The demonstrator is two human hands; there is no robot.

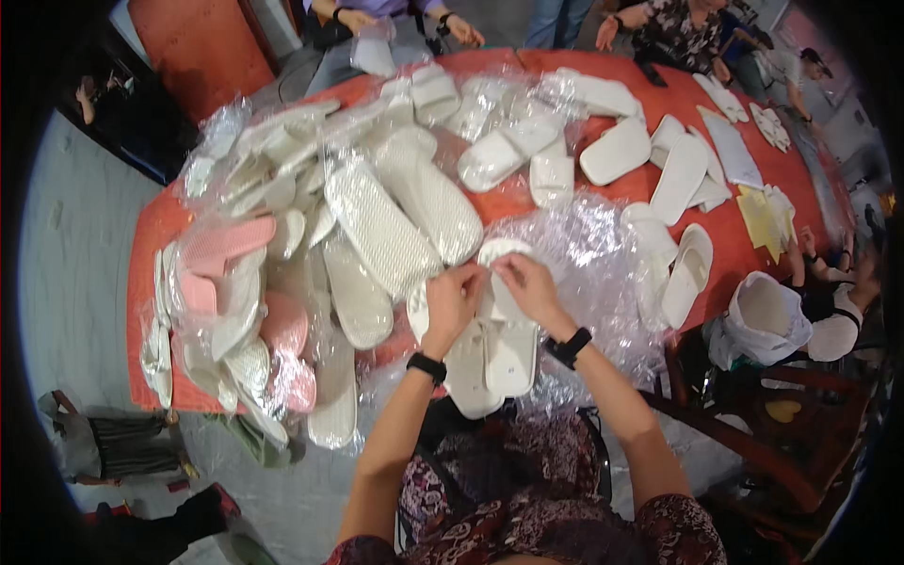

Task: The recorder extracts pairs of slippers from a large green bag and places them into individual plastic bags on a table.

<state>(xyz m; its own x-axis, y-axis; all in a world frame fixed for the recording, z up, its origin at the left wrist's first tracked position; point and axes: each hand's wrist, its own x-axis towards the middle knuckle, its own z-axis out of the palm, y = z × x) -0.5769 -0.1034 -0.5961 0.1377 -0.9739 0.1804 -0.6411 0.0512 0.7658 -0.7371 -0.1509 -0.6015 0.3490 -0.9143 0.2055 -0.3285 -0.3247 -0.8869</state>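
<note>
Both my hands are up at the toe end of a pair of white foam slippers (494,344) lying w/ a clear crinkly plastic bag (584,254) on the red-covered table (155,226), right at the near edge in front of me. My left hand (452,297) is closed in a pinch on the slipper's upper rim, fingers curled over it; my right hand (529,287) pinches the same rim from the other side, thumb & forefinger tight. The two hands almost touch, w/ the slipper between them. Black bands on both wrists.

To my left sits a big heap of bagged white ribbed slippers (386,231), plus a few pink slippers (226,245) in film. To the right, loose white slippers (687,273) lie apart on the cloth, & yellow paper sheets (763,217) further off. Other people's hands (461,30) work at the far side.

Doing this well, I reckon: keep the pair stacked flat & aligned, grip the thin edge not the sole, pull evenly w/ both hands so the film doesn't tear, & keep the pair from sliding off the table edge.
</note>
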